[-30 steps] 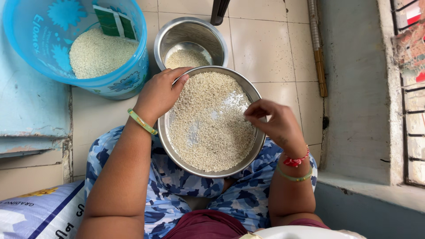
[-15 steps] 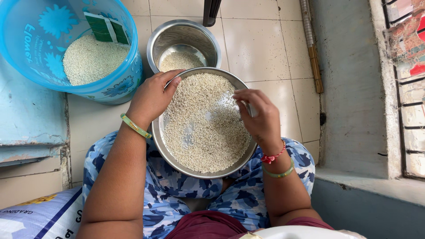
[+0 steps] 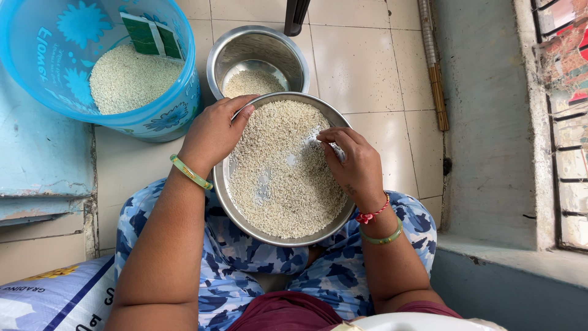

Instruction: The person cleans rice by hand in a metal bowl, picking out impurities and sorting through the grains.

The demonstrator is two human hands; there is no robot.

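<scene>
Now your left hand [image 3: 211, 132] grips the rim of the wide steel rice-filled plate [image 3: 283, 168] on your lap; right hand [image 3: 352, 165] fingertips pinch together in the grains. Tilt it, rice spills.

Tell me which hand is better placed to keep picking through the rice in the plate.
Right, probably. The right hand has its fingertips down in the rice, beside a cleared patch. The left hand grips the rim of the plate, steadying it.
</scene>
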